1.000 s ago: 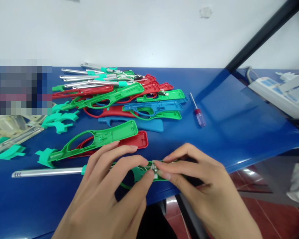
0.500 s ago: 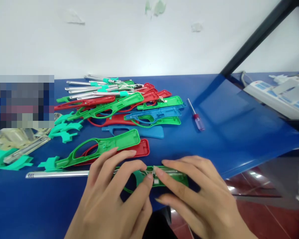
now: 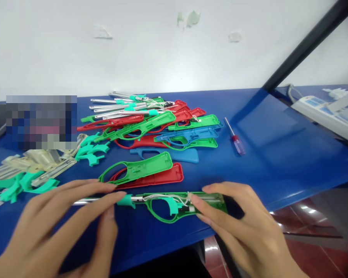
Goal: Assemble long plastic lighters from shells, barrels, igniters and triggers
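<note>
In the head view a half-built green stick lighter [image 3: 169,221] lies on the blue table, its inside facing up. Inside its shell are a teal trigger [image 3: 170,204], white wires [image 3: 156,195] and a clear fuel tank [image 3: 214,199]. A metal tube [image 3: 85,200] runs out to the left under my left hand [image 3: 72,216], whose thumb and fingers are apart over it. My right hand [image 3: 237,220] grips the handle end, the index fingertip pressing on a small pale part [image 3: 189,197]. Just behind lie a light green shell half [image 3: 150,166] and a red shell half [image 3: 174,173].
Behind is a pile of coloured shell halves [image 3: 188,135] and metal tubes with wires [image 3: 116,106]. Teal triggers [image 3: 91,152] and clear tanks [image 3: 43,160] lie at the left. A screwdriver [image 3: 237,144] rests at the right, near a white device [image 3: 327,112] and a dark slanted bar [image 3: 309,42].
My left hand has moved left from the middle of the lighter, uncovering the trigger and wires. My right hand stays on the handle end. The view has shifted slightly.
</note>
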The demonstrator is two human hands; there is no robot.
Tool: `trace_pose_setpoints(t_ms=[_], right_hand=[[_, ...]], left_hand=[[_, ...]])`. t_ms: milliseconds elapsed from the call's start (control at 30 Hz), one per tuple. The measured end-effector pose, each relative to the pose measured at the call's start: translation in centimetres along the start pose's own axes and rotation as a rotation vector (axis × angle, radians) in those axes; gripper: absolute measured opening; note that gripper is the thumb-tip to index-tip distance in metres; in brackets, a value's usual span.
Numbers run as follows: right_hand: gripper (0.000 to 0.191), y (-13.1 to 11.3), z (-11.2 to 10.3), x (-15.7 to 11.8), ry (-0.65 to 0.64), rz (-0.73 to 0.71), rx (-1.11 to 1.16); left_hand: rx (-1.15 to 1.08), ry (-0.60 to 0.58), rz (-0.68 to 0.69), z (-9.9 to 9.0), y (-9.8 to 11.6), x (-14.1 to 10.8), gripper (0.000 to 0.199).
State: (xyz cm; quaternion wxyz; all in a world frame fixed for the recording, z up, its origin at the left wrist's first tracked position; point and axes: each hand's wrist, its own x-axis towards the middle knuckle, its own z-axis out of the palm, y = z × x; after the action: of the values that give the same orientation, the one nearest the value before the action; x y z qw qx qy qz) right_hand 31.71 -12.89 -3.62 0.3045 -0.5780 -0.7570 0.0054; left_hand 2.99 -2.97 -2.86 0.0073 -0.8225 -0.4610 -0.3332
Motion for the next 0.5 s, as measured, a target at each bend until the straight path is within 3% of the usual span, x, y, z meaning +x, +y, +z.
trace_pose_setpoints(t_ms=[33, 100, 267, 400, 500], right_hand=[[0.044, 0.1, -0.1, 0.0, -0.019, -0.004, -0.012], [0.050, 0.5, -0.4, 0.1, -0.071, -0.026, -0.038], [0.054, 1.4, -0.6, 0.6, -0.161, -0.082, -0.072], [0.050, 1.7, -0.4, 1.2, -0.128, -0.092, -0.047], [0.045, 1.6, -0.3, 1.5, -0.121, -0.101, -0.026]], left_hand=[[0.032, -0.021, -0.079, -0.5, -0.7, -0.3, 0.022], [0.053, -0.038, -0.110, -1.3, -1.6, -0.6, 0.018], [-0.136, -0.123, 0.074, -1.8, -1.8, -0.8, 0.029], [-0.066, -0.311, 0.177, -1.7, -2.2, -1.1, 0.035], [-0.034, -0.322, 0.171, -1.7, -2.5, -1.2, 0.037]])
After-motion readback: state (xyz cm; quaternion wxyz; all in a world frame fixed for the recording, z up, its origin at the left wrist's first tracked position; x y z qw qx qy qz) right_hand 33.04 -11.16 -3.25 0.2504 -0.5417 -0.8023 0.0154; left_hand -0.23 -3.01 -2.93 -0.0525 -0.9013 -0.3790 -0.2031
